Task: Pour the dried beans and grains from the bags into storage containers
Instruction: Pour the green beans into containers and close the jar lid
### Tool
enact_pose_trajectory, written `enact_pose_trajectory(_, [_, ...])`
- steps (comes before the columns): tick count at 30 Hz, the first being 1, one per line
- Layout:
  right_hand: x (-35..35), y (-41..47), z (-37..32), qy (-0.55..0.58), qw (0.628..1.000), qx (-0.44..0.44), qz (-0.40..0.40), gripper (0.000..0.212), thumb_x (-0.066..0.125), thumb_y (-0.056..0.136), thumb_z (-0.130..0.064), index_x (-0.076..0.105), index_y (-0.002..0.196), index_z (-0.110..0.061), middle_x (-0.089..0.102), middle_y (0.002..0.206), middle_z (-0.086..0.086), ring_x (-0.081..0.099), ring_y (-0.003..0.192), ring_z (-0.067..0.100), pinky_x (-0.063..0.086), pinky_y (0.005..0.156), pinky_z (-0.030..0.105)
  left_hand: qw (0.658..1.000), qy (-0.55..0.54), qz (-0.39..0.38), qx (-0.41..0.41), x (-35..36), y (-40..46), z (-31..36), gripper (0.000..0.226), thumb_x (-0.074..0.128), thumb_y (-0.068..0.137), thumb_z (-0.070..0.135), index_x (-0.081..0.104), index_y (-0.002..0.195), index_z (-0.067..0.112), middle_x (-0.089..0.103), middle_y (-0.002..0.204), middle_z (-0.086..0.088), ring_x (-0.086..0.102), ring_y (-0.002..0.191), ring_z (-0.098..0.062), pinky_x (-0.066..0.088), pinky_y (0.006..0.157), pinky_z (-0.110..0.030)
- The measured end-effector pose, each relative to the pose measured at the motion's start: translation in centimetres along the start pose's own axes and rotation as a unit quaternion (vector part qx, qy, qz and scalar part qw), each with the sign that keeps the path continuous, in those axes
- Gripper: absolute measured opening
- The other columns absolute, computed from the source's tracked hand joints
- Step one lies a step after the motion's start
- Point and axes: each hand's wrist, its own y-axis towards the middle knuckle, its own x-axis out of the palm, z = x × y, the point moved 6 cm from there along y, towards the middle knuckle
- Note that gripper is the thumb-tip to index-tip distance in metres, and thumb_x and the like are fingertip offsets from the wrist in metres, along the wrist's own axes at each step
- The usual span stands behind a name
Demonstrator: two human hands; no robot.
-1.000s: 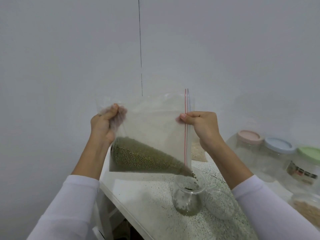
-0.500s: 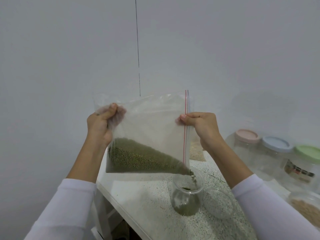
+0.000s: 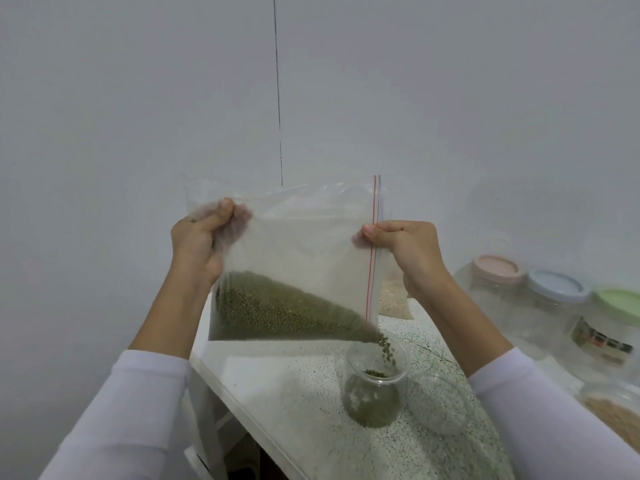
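Observation:
A clear zip bag [image 3: 301,244] with a red seal line hangs tilted in the air, green beans [image 3: 277,310] heaped in its lower part. My left hand [image 3: 199,242] grips the bag's bottom corner. My right hand [image 3: 405,249] pinches the zip edge. Beans stream from the bag's lower right corner into a small clear jar [image 3: 375,386] on the speckled counter [image 3: 301,393]. The jar holds a layer of green beans at its bottom.
A clear lid [image 3: 438,403] lies right of the jar. Three lidded jars stand at the right: pink [image 3: 495,271], blue [image 3: 554,289], green [image 3: 620,306]. A bag of pale grain [image 3: 393,299] leans on the wall. An open container of tan grain [image 3: 613,410] sits at the right edge.
The bag has stayed at nearly the same tilt while beans keep falling. The bean level in the jar has risen a little.

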Motion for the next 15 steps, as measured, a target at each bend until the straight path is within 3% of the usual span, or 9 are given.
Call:
enact_pose_trajectory(6, [0.2, 0.0, -0.3, 0.004, 1.000, -0.001, -0.006, 0.007, 0.071, 0.079, -0.005, 0.072, 0.072, -0.004, 0.071, 0.062, -0.003, 0.067, 0.068, 0.004, 0.046, 0.069, 0.003, 1.000, 0.001, 0.005, -0.003, -0.4, -0.1, -0.1, 0.036, 0.057, 0.087, -0.003, 0.072, 0.055, 0.006, 0.068, 0.060, -0.004, 0.066, 0.057, -0.012, 0.059, 0.066, -0.026])
enact_pose_trajectory(9, [0.5, -0.1, -0.3, -0.006, 1.000, 0.001, -0.014, 0.005, 0.072, 0.079, -0.005, 0.073, 0.074, -0.002, 0.070, 0.061, -0.004, 0.065, 0.064, -0.001, 0.040, 0.061, -0.002, 1.000, 0.004, 0.009, -0.006, -0.8, -0.1, -0.2, 0.037, 0.056, 0.087, -0.002, 0.073, 0.055, 0.007, 0.068, 0.060, -0.003, 0.067, 0.057, -0.012, 0.058, 0.064, -0.025])
enact_pose_trajectory(15, [0.8, -0.3, -0.2, -0.004, 1.000, 0.005, -0.021, 0.005, 0.071, 0.079, -0.004, 0.072, 0.077, 0.001, 0.069, 0.058, -0.005, 0.065, 0.061, -0.003, 0.041, 0.059, -0.001, 1.000, 0.002, 0.011, -0.009, -1.1, 0.0, 0.0, 0.031, 0.060, 0.083, 0.000, 0.072, 0.056, 0.007, 0.069, 0.061, -0.004, 0.067, 0.058, -0.012, 0.058, 0.064, -0.025])
